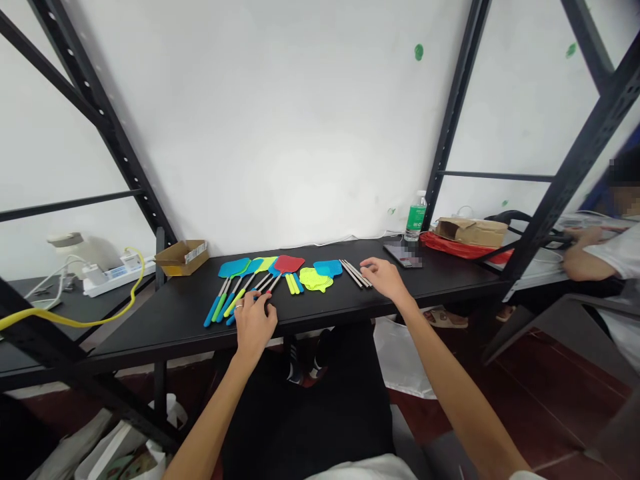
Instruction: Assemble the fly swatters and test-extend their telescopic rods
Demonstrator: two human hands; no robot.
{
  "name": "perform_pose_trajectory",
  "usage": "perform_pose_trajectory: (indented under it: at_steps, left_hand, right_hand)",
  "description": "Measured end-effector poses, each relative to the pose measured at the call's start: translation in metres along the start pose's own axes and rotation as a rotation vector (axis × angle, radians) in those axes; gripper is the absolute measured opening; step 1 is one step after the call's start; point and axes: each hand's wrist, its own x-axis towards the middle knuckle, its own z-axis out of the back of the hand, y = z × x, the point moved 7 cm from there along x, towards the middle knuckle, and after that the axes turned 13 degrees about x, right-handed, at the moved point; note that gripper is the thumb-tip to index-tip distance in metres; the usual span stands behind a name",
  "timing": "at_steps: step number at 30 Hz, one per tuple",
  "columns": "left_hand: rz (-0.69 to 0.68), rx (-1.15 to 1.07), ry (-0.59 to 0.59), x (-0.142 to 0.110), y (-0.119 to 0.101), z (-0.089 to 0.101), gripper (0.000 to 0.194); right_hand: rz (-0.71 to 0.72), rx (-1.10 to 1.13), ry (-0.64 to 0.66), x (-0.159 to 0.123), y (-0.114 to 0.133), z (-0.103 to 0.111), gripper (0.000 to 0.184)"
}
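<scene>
Several fly swatters lie side by side on the black table, with blue, green, yellow and red heads. My left hand is curled over the handle end of the red fly swatter, at the right of the row; its palm hides most of that handle. Close to its left are a blue handle and a yellow-green handle. My right hand hovers beside several thin metal rods, fingers bent but apart, with nothing visible in them. Between the hands lie loose yellow swatter heads, a blue head and short yellow handles.
An open cardboard box stands at the table's left end. At the back right are a water bottle and a phone-like dark slab. Black metal posts frame both sides. Another person's arm rests at the far right.
</scene>
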Motion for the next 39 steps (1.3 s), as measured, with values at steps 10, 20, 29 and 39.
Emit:
perform_pose_trajectory:
  at_steps: [10, 20, 29, 39]
  left_hand:
    - [-0.312, -0.072, 0.131, -0.004, -0.049, 0.000, 0.041]
    - [-0.357, -0.054, 0.195, -0.003, -0.050, -0.013, 0.043]
    - [-0.355, -0.070, 0.118, -0.008, -0.053, -0.002, 0.040]
    - [-0.249, -0.275, 0.131, -0.007, -0.041, 0.005, 0.020]
  right_hand:
    - [-0.132, -0.352, -0.025, -0.006, -0.009, 0.000, 0.020]
    - [-0.120, -0.513, 0.067, -0.009, -0.009, -0.028, 0.020]
    - [-0.166, -0.593, 0.145, -0.017, 0.001, -0.034, 0.032]
    - [-0.181, -0.433, 0.240, -0.016, -0.004, -0.040, 0.025]
